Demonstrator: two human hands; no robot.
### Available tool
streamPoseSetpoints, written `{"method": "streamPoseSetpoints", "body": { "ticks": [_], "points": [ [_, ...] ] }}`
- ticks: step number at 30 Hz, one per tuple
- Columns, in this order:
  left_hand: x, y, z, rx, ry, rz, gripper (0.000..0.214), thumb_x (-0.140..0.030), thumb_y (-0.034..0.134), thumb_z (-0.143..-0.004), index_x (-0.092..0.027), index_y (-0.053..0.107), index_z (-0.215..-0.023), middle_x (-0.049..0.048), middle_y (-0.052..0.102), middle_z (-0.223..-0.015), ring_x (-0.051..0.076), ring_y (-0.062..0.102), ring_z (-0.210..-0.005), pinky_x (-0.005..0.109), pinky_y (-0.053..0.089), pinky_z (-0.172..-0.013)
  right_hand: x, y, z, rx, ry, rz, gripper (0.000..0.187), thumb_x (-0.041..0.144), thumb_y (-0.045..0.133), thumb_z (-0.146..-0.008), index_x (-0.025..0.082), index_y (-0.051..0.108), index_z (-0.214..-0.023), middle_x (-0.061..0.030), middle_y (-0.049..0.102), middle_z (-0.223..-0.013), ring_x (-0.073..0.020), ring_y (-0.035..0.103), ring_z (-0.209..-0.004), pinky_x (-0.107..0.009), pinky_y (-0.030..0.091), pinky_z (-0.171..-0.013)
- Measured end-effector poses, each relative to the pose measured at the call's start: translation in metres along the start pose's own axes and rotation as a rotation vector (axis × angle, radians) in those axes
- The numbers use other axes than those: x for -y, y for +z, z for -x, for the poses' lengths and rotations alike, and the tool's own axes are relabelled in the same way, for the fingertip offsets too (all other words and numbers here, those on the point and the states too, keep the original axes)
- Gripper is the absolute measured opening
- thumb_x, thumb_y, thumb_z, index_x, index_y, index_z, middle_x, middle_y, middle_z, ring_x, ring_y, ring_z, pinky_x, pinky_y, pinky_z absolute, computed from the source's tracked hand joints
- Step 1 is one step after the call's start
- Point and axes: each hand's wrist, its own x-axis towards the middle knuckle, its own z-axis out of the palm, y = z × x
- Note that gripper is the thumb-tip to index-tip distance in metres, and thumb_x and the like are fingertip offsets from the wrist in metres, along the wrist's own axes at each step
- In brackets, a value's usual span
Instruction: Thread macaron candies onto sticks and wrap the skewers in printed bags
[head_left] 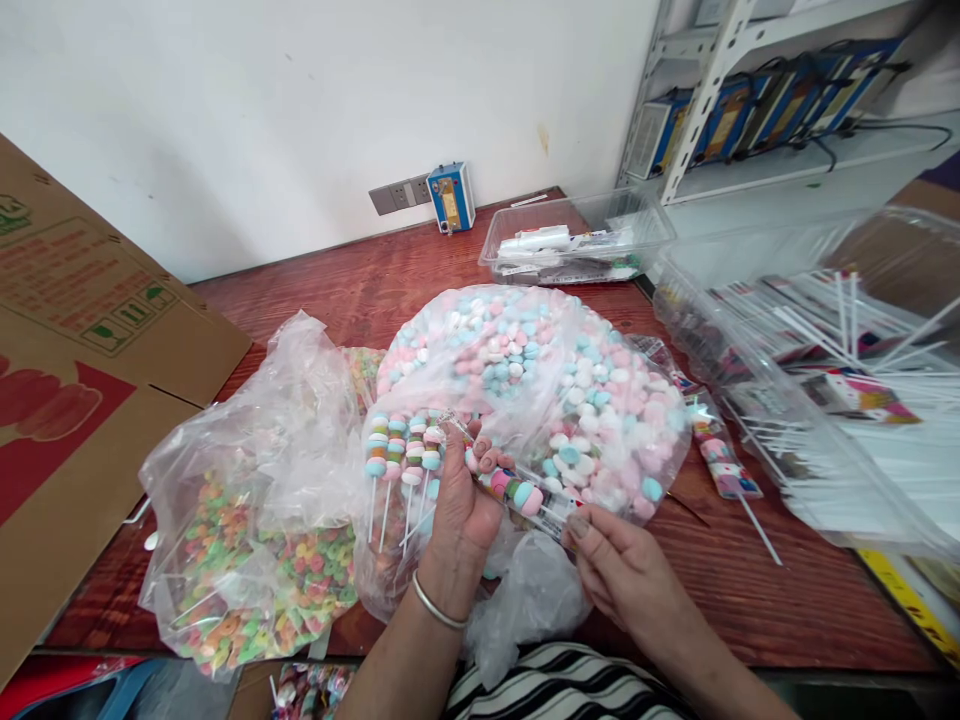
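My left hand (465,505), with a silver bangle on the wrist, is closed on a candy stick (517,492) of pink and blue discs in a clear printed wrapper. My right hand (619,565) pinches the lower end of the same wrapped stick. Both hands hover over a large clear bag of pastel candy discs (555,385). Three threaded candy sticks (401,460) lie on the bag just left of my left hand, their white sticks pointing toward me.
A clear bag of multicoloured ring candies (255,560) lies at the left beside a cardboard box (82,370). A wrapped candy stick (724,465) rests on the red wooden table (360,280). A clear tray of white sticks and wrappers (832,400) stands right, a plastic box (577,235) behind.
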Motion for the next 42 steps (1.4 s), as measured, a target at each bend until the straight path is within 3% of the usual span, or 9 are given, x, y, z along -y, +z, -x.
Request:
{"method": "streamPoseSetpoints", "body": {
  "ticks": [4, 7, 11, 15, 19, 21, 26, 30, 42],
  "points": [
    [0.006, 0.001, 0.000, 0.019, 0.002, 0.036, 0.034, -0.045, 0.050, -0.095, -0.013, 0.058, -0.087, -0.0088, 0.037, -0.057, 0.002, 0.037, -0.041, 0.017, 0.045, -0.050, 0.004, 0.005, -0.002, 0.024, 0.112, -0.141, 0.037, 0.051, 0.038, -0.097, 0.021, 0.050, -0.079, 0.0112, 0.032, -0.043, -0.0084, 0.025, -0.033, -0.021, 0.026, -0.037],
    [0.016, 0.001, 0.001, -0.011, 0.032, 0.018, 0.027, -0.040, 0.056, -0.093, -0.015, 0.056, -0.083, -0.0069, 0.043, -0.061, 0.003, 0.043, -0.046, 0.018, 0.049, -0.056, 0.005, 0.010, -0.006, -0.187, -0.305, 0.374, 0.028, 0.033, 0.042, -0.098, 0.019, 0.055, -0.078, 0.0023, 0.052, -0.054, -0.0118, 0.046, -0.045, -0.023, 0.032, -0.045],
    [0.022, 0.000, 0.004, -0.051, -0.028, -0.036, 0.026, -0.041, 0.059, -0.091, -0.016, 0.058, -0.085, -0.0031, 0.052, -0.068, 0.006, 0.051, -0.054, 0.021, 0.052, -0.060, 0.003, 0.015, -0.010, -0.321, -0.701, 0.804, 0.026, 0.017, 0.042, -0.097, 0.019, 0.058, -0.076, 0.0009, 0.054, -0.053, -0.0133, 0.047, -0.046, -0.026, 0.032, -0.051],
    [0.015, -0.003, 0.002, -0.031, -0.007, -0.048, 0.024, -0.039, 0.060, -0.090, -0.016, 0.059, -0.085, -0.0033, 0.053, -0.067, 0.007, 0.054, -0.056, 0.024, 0.054, -0.065, 0.001, 0.009, -0.008, -0.177, -0.359, 0.464, 0.027, 0.029, 0.041, -0.099, 0.019, 0.054, -0.078, 0.0017, 0.053, -0.056, -0.0123, 0.049, -0.048, -0.023, 0.033, -0.047],
    [0.011, -0.005, 0.001, -0.035, -0.022, -0.061, 0.027, -0.042, 0.058, -0.091, -0.015, 0.061, -0.089, -0.0021, 0.055, -0.066, 0.010, 0.059, -0.061, 0.026, 0.056, -0.068, 0.002, 0.004, -0.009, -0.019, 0.150, -0.155, 0.036, 0.051, 0.036, -0.097, 0.022, 0.049, -0.080, 0.0121, 0.030, -0.043, -0.0087, 0.024, -0.033, -0.021, 0.025, -0.036],
    [0.014, -0.004, 0.002, -0.038, -0.027, -0.071, 0.034, -0.048, 0.057, -0.090, -0.014, 0.062, -0.090, -0.0017, 0.054, -0.065, 0.011, 0.059, -0.060, 0.027, 0.056, -0.067, 0.003, 0.004, -0.009, 0.002, 0.202, -0.231, 0.038, 0.052, 0.034, -0.098, 0.022, 0.049, -0.082, 0.0139, 0.025, -0.041, -0.0080, 0.019, -0.031, -0.022, 0.027, -0.036],
    [0.029, 0.001, 0.009, -0.059, 0.035, -0.130, 0.027, -0.043, 0.058, -0.091, -0.016, 0.060, -0.085, -0.0005, 0.057, -0.068, 0.012, 0.060, -0.060, 0.028, 0.057, -0.068, 0.001, 0.010, -0.010, -0.261, -0.438, 0.496, 0.030, 0.030, 0.043, -0.100, 0.019, 0.056, -0.075, 0.0016, 0.055, -0.056, -0.0120, 0.049, -0.048, -0.025, 0.033, -0.048],
    [0.029, 0.001, 0.010, -0.113, 0.036, -0.167, 0.019, -0.033, 0.059, -0.091, -0.015, 0.061, -0.088, 0.0025, 0.062, -0.078, 0.012, 0.064, -0.068, 0.029, 0.058, -0.073, -0.004, 0.010, -0.013, -0.350, -0.859, 0.948, 0.014, 0.013, 0.050, -0.097, 0.014, 0.062, -0.089, 0.0007, 0.058, -0.056, -0.0136, 0.050, -0.049, -0.030, 0.035, -0.055],
    [0.024, 0.005, 0.005, -0.176, 0.144, -0.181, 0.011, -0.024, 0.061, -0.091, -0.016, 0.058, -0.083, -0.0026, 0.056, -0.072, 0.007, 0.056, -0.059, 0.023, 0.056, -0.067, -0.004, 0.015, -0.008, -0.245, -0.928, 0.951, 0.020, 0.008, 0.044, -0.096, 0.008, 0.061, -0.108, -0.0031, 0.065, -0.065, -0.0148, 0.058, -0.054, -0.031, 0.042, -0.058]
  ]
}}
